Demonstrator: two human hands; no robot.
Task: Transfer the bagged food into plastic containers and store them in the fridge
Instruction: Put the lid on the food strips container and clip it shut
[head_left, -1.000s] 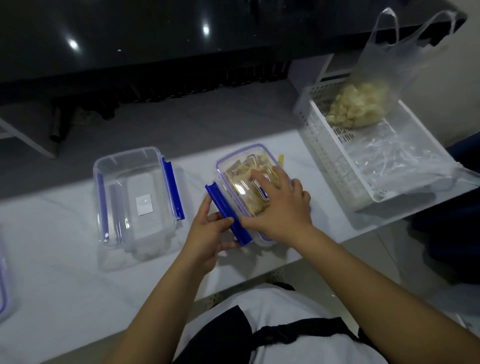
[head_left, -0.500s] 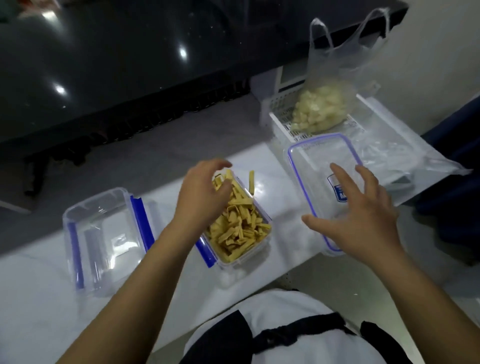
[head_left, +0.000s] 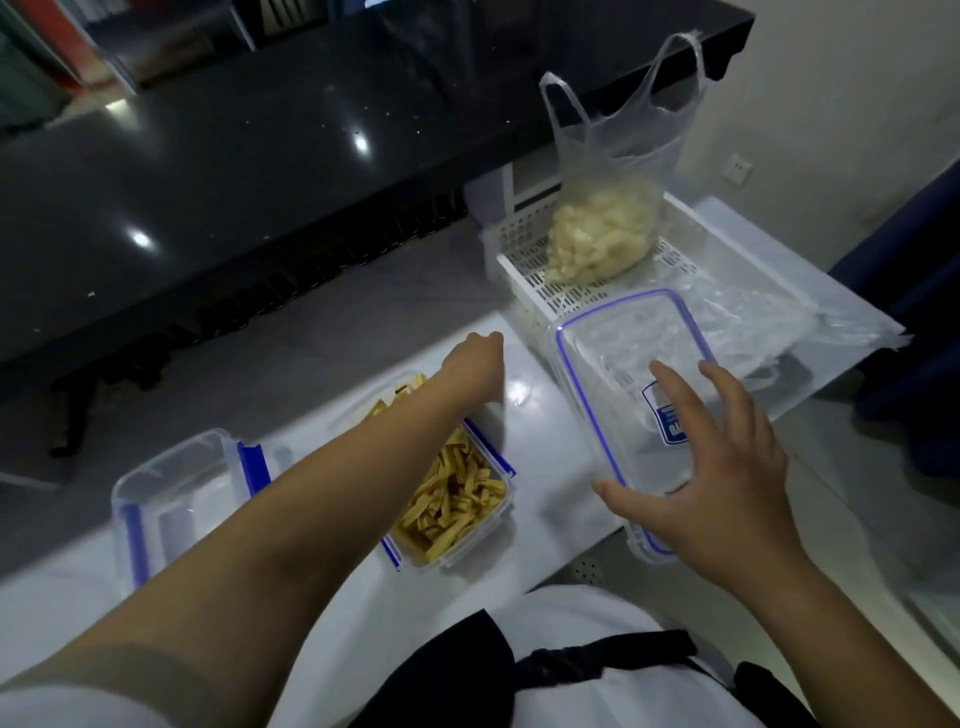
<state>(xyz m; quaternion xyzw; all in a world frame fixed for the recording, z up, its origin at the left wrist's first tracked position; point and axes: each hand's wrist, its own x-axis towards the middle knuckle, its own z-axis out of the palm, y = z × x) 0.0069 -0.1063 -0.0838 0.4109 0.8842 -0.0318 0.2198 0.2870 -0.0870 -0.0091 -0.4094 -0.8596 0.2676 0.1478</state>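
Right hand (head_left: 722, 467) has the lid (head_left: 628, 395) off, thumb hooked under the near edge and fingers spread across the top, so it's holding it flat-ish and tilted out past the counter edge. The lid looks light and a bit flexy, clear plastic with a blue seal, probably slick, so I'd keep pinching at the rim instead of the middle.

Left hand (head_left: 475, 358) is reaching over the tub (head_left: 457, 499) toward the far side of the counter (head_left: 540, 415). I only see the back of it, so I can't tell whether the fingers are curled on anything or just loose.

The tub sits on the counter right in front of me, uncovered, full of yellow sticks (head_left: 452, 499). They look dry and brittle, so no squeezing; scoop or tip them. The tub itself is rigid; best grab is the two long walls, clear of the blue latches.

The bag (head_left: 602, 234) of pale chunks stands in the white basket (head_left: 524, 260), well apart from the tub. It's soft thin film and will sag, so I'd lift it by the handles and support the bottom. An empty box (head_left: 171, 493) sits just left of the tub.
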